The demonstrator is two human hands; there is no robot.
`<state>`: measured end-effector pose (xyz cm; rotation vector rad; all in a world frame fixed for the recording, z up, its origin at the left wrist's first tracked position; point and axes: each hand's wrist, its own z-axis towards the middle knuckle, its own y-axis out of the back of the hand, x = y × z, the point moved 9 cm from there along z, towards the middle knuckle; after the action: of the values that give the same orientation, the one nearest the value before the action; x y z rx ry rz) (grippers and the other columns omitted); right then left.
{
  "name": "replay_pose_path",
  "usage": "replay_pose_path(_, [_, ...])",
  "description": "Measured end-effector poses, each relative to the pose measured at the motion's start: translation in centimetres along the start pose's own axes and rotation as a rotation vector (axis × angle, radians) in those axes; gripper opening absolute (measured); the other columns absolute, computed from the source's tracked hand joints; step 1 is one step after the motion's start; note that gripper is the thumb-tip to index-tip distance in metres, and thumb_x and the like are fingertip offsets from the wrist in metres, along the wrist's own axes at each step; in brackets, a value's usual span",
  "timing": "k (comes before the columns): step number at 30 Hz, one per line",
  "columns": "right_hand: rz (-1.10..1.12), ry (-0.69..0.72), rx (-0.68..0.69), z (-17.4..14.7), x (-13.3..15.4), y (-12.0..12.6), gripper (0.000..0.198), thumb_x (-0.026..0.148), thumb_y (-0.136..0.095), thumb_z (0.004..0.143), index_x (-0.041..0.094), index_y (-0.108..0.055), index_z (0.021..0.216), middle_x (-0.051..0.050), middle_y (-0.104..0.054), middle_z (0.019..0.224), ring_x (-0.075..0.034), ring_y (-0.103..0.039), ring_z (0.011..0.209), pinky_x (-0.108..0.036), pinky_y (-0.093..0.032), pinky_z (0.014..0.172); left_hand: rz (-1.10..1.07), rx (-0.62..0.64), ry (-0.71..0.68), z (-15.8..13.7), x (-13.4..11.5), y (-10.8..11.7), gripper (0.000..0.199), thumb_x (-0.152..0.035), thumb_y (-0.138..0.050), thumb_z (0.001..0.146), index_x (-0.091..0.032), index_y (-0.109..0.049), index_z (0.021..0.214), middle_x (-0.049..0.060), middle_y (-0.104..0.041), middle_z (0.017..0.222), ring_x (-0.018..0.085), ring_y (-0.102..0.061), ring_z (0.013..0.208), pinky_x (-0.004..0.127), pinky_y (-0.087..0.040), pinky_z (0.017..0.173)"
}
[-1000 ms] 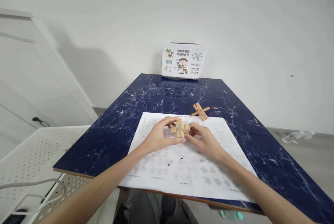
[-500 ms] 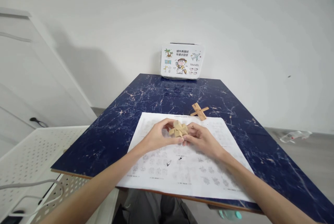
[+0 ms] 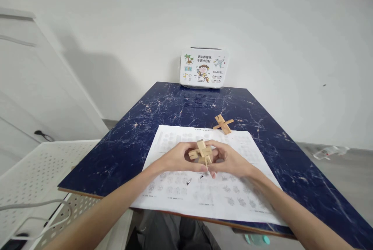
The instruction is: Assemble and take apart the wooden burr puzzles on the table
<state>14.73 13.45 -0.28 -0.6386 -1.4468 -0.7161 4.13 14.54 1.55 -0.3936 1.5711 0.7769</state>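
Between my two hands is a wooden burr puzzle of interlocking light bars, held a little above a printed paper sheet. My left hand grips its left side, thumb along the near edge. From the right, my right hand closes on it, thumb and fingers at its near right corner. Some of my fingers are hidden behind the puzzle. Past the hands, a second wooden piece, a flat cross of crossed bars with a dark mark, lies across the sheet's far edge.
The sheet lies on a dark blue marble-patterned table. A white case with cartoon prints stands at the far edge against the wall. To the left is a white perforated surface with a cable. A clear plastic item lies on the floor at right.
Both hands have come slightly nearer to me with the burr puzzle. It is turned, with one bar now pointing up and away. The wooden cross has stayed put.
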Motion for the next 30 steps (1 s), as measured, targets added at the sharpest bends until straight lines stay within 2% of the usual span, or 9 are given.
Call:
replay_pose_path(4, [0.065, -0.023, 0.139, -0.1, -0.1, -0.9, 0.056, 0.048, -0.076, 0.090, 0.018, -0.058, 0.133, 0.001, -0.074, 0.068, -0.016, -0.071, 0.055, -0.025, -0.053, 0.053, 0.039, 0.010, -0.004, 0.0, 0.3, -0.3, 0.046, -0.044, -0.087, 0.072, -0.018, -0.069, 0.106, 0.003, -0.068, 0.090, 0.019, -0.063, 0.079, 0.030, -0.048, 0.068])
replay_pose_path(8, [0.017, -0.031, 0.018, 0.0, -0.3, -0.1, 0.040, 0.051, -0.071, 0.093, 0.018, -0.067, 0.116, 0.006, -0.065, 0.051, -0.014, -0.063, 0.042, -0.024, -0.050, 0.049, 0.148, -0.039, -0.023, -0.1, 0.2, -0.1, 0.049, -0.047, -0.089, 0.068, -0.019, -0.068, 0.102, 0.000, -0.065, 0.084, 0.016, -0.059, 0.072, 0.028, -0.044, 0.063])
replay_pose_path(12, [0.051, 0.022, -0.107, 0.0, -0.3, 1.0, 0.035, 0.054, -0.070, 0.093, 0.020, -0.068, 0.101, 0.008, -0.057, 0.044, -0.012, -0.052, 0.033, -0.023, -0.041, 0.042, 0.272, -0.058, -0.080, -0.1, -0.2, -0.2, 0.055, -0.049, -0.090, 0.065, -0.019, -0.069, 0.106, 0.002, -0.067, 0.086, 0.019, -0.061, 0.073, 0.030, -0.047, 0.065])
replay_pose_path(16, [0.175, 0.117, -0.307, -0.1, 0.0, 3.4, 0.036, 0.054, -0.070, 0.094, 0.021, -0.061, 0.083, 0.007, -0.053, 0.045, -0.009, -0.045, 0.037, -0.023, -0.035, 0.045, 0.433, -0.329, -0.067, 0.0, 0.4, 2.4, 0.058, -0.051, -0.090, 0.066, -0.020, -0.067, 0.111, 0.005, -0.069, 0.098, 0.021, -0.061, 0.080, 0.034, -0.048, 0.071])
replay_pose_path(19, [0.224, 0.104, -0.440, -0.3, -0.3, 4.8, 0.041, 0.056, -0.072, 0.092, 0.022, -0.056, 0.077, 0.007, -0.049, 0.047, -0.009, -0.042, 0.041, -0.024, -0.031, 0.046, 0.527, -0.580, -0.019, -0.4, 1.3, 4.9, 0.054, -0.047, -0.087, 0.072, -0.022, -0.064, 0.114, 0.008, -0.068, 0.112, 0.025, -0.063, 0.091, 0.039, -0.050, 0.081])
replay_pose_path(21, [0.201, 0.070, -0.487, -0.4, -0.4, 5.1, 0.045, 0.059, -0.072, 0.090, 0.022, -0.054, 0.074, 0.007, -0.047, 0.048, -0.010, -0.041, 0.043, -0.025, -0.030, 0.047, 0.634, -0.655, -0.007, -0.7, 1.6, 5.7, 0.049, -0.045, -0.085, 0.075, -0.022, -0.063, 0.112, 0.008, -0.067, 0.112, 0.030, -0.062, 0.102, 0.046, -0.048, 0.093])
replay_pose_path(24, [0.173, 0.033, -0.497, -0.3, -0.5, 5.1, 0.048, 0.063, -0.071, 0.090, 0.022, -0.053, 0.073, 0.007, -0.045, 0.048, -0.010, -0.039, 0.044, -0.027, -0.030, 0.049, 0.745, -0.658, -0.013, -0.8, 1.6, 5.6, 0.052, -0.043, -0.084, 0.075, -0.021, -0.062, 0.117, 0.010, -0.063, 0.118, 0.036, -0.053, 0.120, 0.054, -0.040, 0.106])
replay_pose_path(27, [0.156, 0.009, -0.493, -0.2, -0.8, 4.9, 0.047, 0.064, -0.070, 0.090, 0.021, -0.056, 0.077, 0.007, -0.046, 0.049, -0.009, -0.040, 0.044, -0.027, -0.028, 0.049, 0.712, -0.642, -0.111, -1.0, 0.2, 4.9, 0.058, -0.039, -0.083, 0.077, -0.023, -0.059, 0.127, 0.012, -0.054, 0.134, 0.034, -0.047, 0.130, 0.051, -0.039, 0.111])
replay_pose_path(30, [0.104, -0.025, -0.485, -0.1, -1.2, 4.8, 0.045, 0.063, -0.070, 0.091, 0.021, -0.059, 0.084, 0.006, -0.051, 0.050, -0.010, -0.042, 0.046, -0.026, -0.029, 0.050, 0.682, -0.561, -0.260, -1.0, -1.9, 3.4, 0.039, -0.034, -0.078, 0.082, -0.024, -0.062, 0.116, 0.008, -0.061, 0.121, 0.029, -0.052, 0.121, 0.045, -0.043, 0.106])
